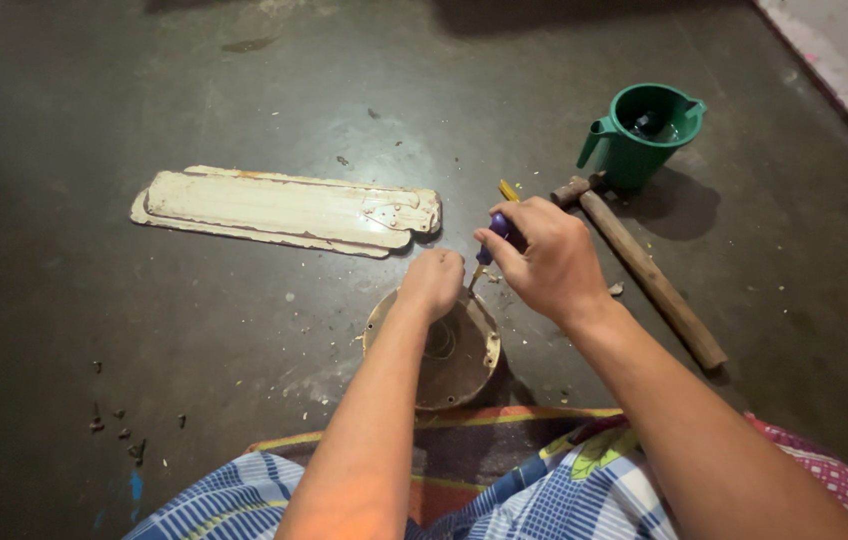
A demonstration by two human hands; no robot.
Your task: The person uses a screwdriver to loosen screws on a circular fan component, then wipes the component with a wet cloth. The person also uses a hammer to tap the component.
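While seen from the head camera: right hand [544,262] clamped on a blue-handled screwdriver [492,240], long axis slanting, tip pointing down-left toward the rim of a round beige housing [459,375] on the dark floor [94,300]. Left hand [432,283] closed in a fist, resting on the same rim just beside the tip. Farther away: cream fan blades [284,208] lying flat, wooden-handled hammer [644,268] lying diagonal, green jug [644,130] upright near the hammer head.
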